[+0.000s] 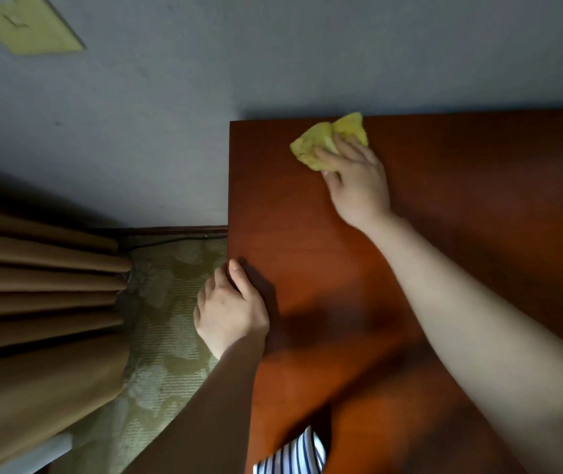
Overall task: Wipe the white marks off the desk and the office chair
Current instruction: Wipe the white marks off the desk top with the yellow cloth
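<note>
Wiping up at the far-left corner of the desk point(478, 186), the right hand point(357, 181) had the yellow cloth point(317, 142) bunched under its fingers, thumb tucked against the cloth's near side. It was a closed hold on the rag, pressed flat to the wood. The cloth sat just beside the far edge, a short way in from the left edge.

And the left hand point(230, 309) was braced on the left edge, about halfway along it, thumb point(235, 268) lying on top and the fingers curled over the side. That looked like a firm grip on the desk itself.

Progress? The red-brown top showed no white marks anywhere in view, from the near edge to the far one, though the light was dim and the near part lay in shadow. So this end of the desk looked done or close to it, as a judgement. The right-hand stretch ran out of frame and could not be checked. The office chair was not in view at all, so that half of the job looked like it was yet to come.

Off the left edge were patterned carpet point(163, 319) and a brown curtain point(34, 302).
</note>
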Motion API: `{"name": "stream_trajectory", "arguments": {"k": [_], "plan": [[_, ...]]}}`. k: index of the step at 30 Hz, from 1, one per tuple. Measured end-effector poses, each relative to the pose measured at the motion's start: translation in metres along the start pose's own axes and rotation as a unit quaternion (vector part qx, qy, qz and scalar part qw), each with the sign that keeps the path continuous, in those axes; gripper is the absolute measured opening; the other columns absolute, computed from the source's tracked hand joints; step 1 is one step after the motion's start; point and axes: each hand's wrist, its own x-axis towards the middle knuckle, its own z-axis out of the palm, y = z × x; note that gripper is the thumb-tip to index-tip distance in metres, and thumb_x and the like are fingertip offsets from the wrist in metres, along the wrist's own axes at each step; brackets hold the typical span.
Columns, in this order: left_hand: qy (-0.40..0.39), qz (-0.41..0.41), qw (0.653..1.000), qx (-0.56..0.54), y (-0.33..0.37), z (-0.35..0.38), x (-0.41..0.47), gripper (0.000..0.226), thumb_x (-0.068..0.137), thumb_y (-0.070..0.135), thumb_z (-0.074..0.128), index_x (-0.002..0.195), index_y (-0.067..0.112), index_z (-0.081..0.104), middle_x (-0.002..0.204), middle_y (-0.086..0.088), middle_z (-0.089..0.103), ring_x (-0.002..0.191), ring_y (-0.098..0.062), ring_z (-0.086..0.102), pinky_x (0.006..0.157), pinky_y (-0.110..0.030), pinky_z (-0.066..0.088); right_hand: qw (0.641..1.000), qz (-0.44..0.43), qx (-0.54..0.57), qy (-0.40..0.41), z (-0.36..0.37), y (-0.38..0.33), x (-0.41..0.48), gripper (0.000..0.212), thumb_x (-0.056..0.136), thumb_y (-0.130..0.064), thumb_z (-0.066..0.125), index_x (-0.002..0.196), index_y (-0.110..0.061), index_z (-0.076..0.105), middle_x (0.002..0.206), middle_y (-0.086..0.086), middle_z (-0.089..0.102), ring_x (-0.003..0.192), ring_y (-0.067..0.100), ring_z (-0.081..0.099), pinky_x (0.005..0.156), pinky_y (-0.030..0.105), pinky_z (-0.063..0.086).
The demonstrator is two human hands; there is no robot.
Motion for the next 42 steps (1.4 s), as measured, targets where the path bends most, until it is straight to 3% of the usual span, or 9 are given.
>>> {"name": "stream_trajectory", "arguments": {"k": [8,12,14,18,20,24,28,34,42], "plan": [[-0.055,0.023,0.989,-0.137,-0.016,0.002,0.005,0.057,0.098,0.053,0.006,0.15,0.034,0.015,0.154,-0.002,0.03,0.14,-0.027,0.026,0.112,-0.045,0.019,0.989,-0.104,-0.001,-0.102,0.022,-0.054,-0.081,0.043,0.097,-0.021,0.047,0.139,-0.031,0.044,0.153,-0.001,0.029,0.143,0.019,0.018,0.115,0.035,0.018],[-0.146,-0.005,0.908,-0.392,-0.035,-0.006,0.003,0.061,0.098,0.055,0.007,0.152,0.027,0.01,0.159,-0.001,0.015,0.145,-0.016,0.014,0.12,-0.038,0.009,0.989,-0.094,-0.005,-0.11,0.028,-0.07,-0.126,0.044,0.098,-0.023,0.043,0.141,-0.033,0.04,0.155,-0.003,0.026,0.144,0.017,0.014,0.115,0.035,0.017],[-0.176,-0.012,0.89,-0.421,-0.052,-0.017,-0.009,0.062,0.098,0.055,0.009,0.151,0.025,0.014,0.158,-0.002,0.017,0.145,-0.014,0.016,0.12,-0.04,0.012,0.991,-0.083,-0.014,-0.104,0.033,-0.079,-0.151,0.044,0.099,-0.025,0.042,0.142,-0.034,0.038,0.155,-0.003,0.024,0.144,0.016,0.012,0.116,0.033,0.016],[-0.238,0.081,0.913,-0.321,-0.105,-0.041,-0.052,0.075,0.089,0.061,0.012,0.151,0.02,0.018,0.157,0.003,0.02,0.141,-0.005,0.017,0.117,-0.027,0.01,0.994,-0.055,-0.008,-0.094,0.04,-0.103,-0.207,0.044,0.099,-0.026,0.042,0.143,-0.033,0.037,0.155,-0.003,0.024,0.144,0.016,0.012,0.116,0.032,0.016],[-0.253,0.114,0.922,-0.269,-0.134,-0.057,-0.073,0.064,0.095,0.056,0.014,0.15,0.023,0.02,0.156,0.006,0.023,0.136,0.001,0.018,0.109,-0.02,0.012,0.995,-0.044,-0.013,-0.085,0.043,-0.12,-0.241,0.044,0.099,-0.028,0.041,0.143,-0.033,0.037,0.155,-0.003,0.023,0.144,0.016,0.012,0.116,0.032,0.015],[-0.281,0.166,0.922,-0.208,-0.179,-0.081,-0.098,0.053,0.101,0.044,0.027,0.15,0.023,0.023,0.155,0.004,0.025,0.141,-0.007,0.021,0.108,-0.021,0.016,0.998,-0.027,0.011,-0.063,0.052,-0.147,-0.306,0.043,0.098,-0.025,0.045,0.14,-0.031,0.043,0.153,-0.003,0.029,0.144,0.017,0.016,0.116,0.033,0.017],[-0.308,0.245,0.913,-0.106,-0.206,-0.099,-0.11,0.064,0.098,0.033,0.046,0.152,0.025,0.012,0.159,0.006,0.011,0.144,-0.011,0.014,0.113,-0.024,0.014,0.999,0.001,0.036,-0.007,0.055,-0.168,-0.374,0.039,0.089,-0.013,0.06,0.125,-0.025,0.062,0.139,0.0,0.051,0.134,0.021,0.04,0.107,0.039,0.038],[-0.303,0.418,0.83,0.211,-0.195,-0.106,-0.132,0.105,0.086,0.055,0.057,0.148,0.018,-0.019,0.153,0.007,-0.028,0.142,-0.012,-0.022,0.116,-0.04,-0.006,0.998,0.012,0.055,0.038,0.044,-0.158,-0.453,0.037,0.083,-0.013,0.067,0.118,-0.025,0.067,0.134,-0.006,0.055,0.129,0.016,0.046,0.101,0.034,0.044],[-0.295,0.39,0.777,0.397,-0.166,-0.091,-0.155,0.125,0.074,0.065,0.063,0.147,0.006,-0.02,0.153,-0.009,-0.031,0.142,-0.021,-0.026,0.114,-0.045,-0.011,0.996,0.048,0.052,0.052,0.015,-0.085,-0.482,0.041,0.086,-0.005,0.063,0.121,-0.025,0.065,0.135,-0.006,0.054,0.131,0.016,0.043,0.104,0.035,0.04]]}}
